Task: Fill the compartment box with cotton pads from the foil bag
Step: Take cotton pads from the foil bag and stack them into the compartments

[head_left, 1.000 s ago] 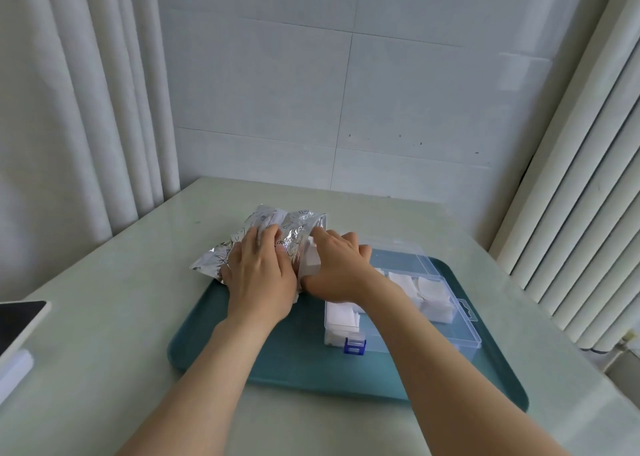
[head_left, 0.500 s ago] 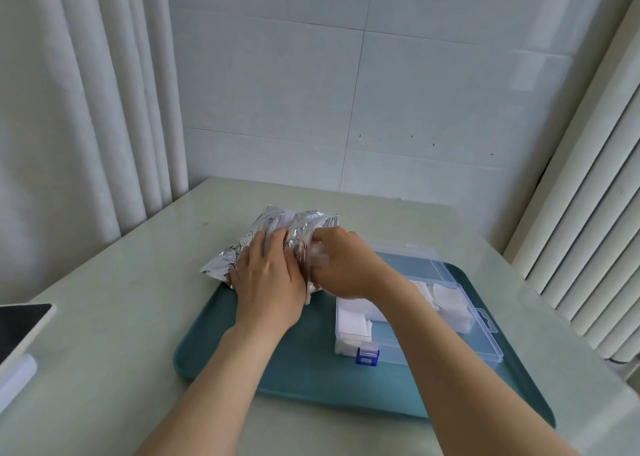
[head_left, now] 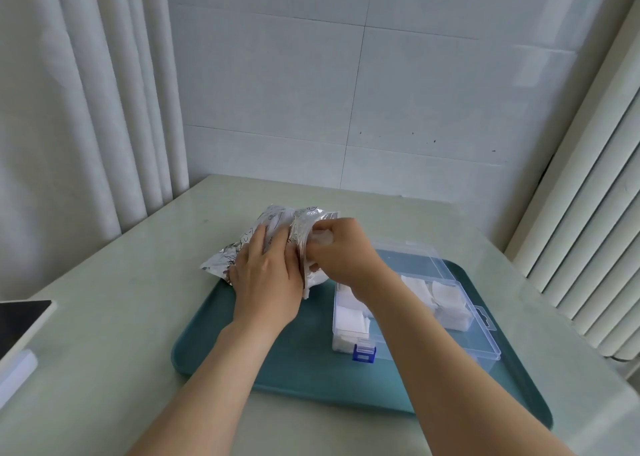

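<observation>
A crinkled silver foil bag point(head_left: 273, 222) lies at the far left corner of the teal tray point(head_left: 294, 358), its open mouth facing right. My left hand point(head_left: 265, 279) lies flat on the bag and presses it down. At the bag's mouth my right hand point(head_left: 341, 253) has its fingers curled round white cotton pads point(head_left: 322, 239). The clear compartment box point(head_left: 485, 338) with a blue latch sits on the tray to the right, lid open. White pads lie in its near-left and right compartments; my right forearm hides its middle.
A dark tablet point(head_left: 20, 317) with a white edge lies at the table's left edge. White curtains hang on the left and a white ribbed radiator stands on the right. A tiled wall closes off the back of the pale green table point(head_left: 114, 317).
My right hand has gone from flat at the bag's mouth to curled round cotton pads there. My left hand stays pressed on the bag.
</observation>
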